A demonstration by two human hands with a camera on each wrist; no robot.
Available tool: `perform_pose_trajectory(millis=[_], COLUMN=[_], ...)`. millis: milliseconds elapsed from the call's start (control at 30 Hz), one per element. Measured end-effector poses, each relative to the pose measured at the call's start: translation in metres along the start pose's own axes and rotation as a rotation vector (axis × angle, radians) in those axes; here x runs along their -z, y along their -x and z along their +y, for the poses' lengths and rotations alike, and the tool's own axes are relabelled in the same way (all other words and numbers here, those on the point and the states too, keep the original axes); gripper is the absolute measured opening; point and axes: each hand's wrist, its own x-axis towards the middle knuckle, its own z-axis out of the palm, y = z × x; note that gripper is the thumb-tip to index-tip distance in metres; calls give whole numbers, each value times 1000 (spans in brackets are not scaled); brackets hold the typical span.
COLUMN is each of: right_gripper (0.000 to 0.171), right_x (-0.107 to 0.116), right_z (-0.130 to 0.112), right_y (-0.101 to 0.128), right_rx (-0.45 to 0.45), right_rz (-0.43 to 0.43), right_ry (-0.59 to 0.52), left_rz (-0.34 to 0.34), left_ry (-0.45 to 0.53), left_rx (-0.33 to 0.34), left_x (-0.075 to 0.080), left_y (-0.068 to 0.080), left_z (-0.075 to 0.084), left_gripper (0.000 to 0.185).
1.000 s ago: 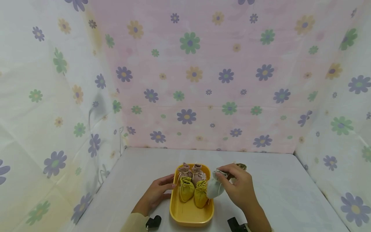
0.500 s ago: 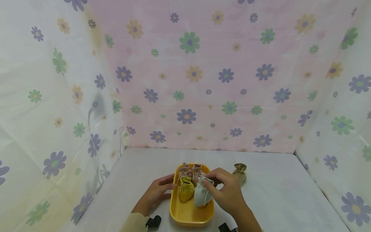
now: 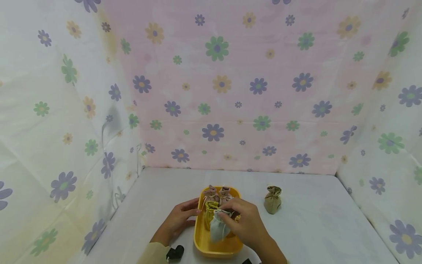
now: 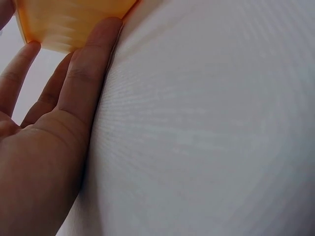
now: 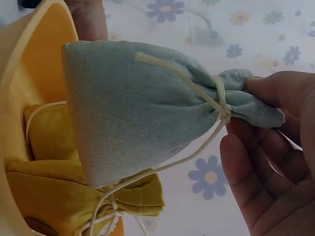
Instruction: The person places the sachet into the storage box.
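R hand (image 3: 245, 225) now over yellow tray (image 3: 202, 245), pinching grey-blue pouch (image 3: 217, 227) w/ me lowering it; L hand (image 3: 178, 219) flat, steadying tray.

Pale pink back wall (image 3: 230, 91) with printed flowers, white flowered cloth walls at both sides, plain white surface (image 3: 313, 220), soft even light

This is looking like a makeshift recording booth rather than a lived-in room: flower-printed cloth (image 3: 217, 91) is hanging as a back wall and is wrapping around both sides, closing in a small work area. A plain white surface (image 3: 313, 220) is filling the floor of the booth, and it is carrying only a yellow tray (image 3: 202, 240) of small drawstring pouches and one olive pouch (image 3: 272, 200) standing apart.
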Motion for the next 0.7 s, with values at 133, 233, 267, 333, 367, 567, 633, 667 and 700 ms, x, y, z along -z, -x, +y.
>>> perform_pose_trajectory(millis=[133, 233, 267, 333, 367, 567, 633, 667, 700], right_gripper=[7, 8, 8, 7, 7, 8, 9, 9, 10], right_x=[-6, -10, -12, -14, -15, -20, -22, -24, -25], right_z=[3, 6, 7, 8, 8, 9, 10, 11, 12], right_y=[1, 1, 1, -1, -2, -7, -9, -9, -9], right_rx=[-24, -16, -10, 4, 9, -26, -59, -74, -86], right_rz=[-36, -62, -73, -94, -108, -171, -190, -204, -217], right_ry=[-1, -2, -3, -7, -9, -8, 3, 5, 11], left_rz=[-9, -13, -14, -15, -15, -23, -23, -21, -21], left_ry=[0, -2, -2, 0, -1, 7, 9, 9, 8], left_rx=[-6, -7, -7, -4, -4, -12, -10, -8, -8], left_x=[0, 0, 0, 1, 1, 1, 1, 1, 1], left_y=[0, 0, 0, 0, 0, 0, 0, 1, 1], left_z=[0, 0, -1, -1, -1, 0, 0, 0, 0], left_gripper=[75, 75, 75, 75, 75, 73, 73, 73, 73])
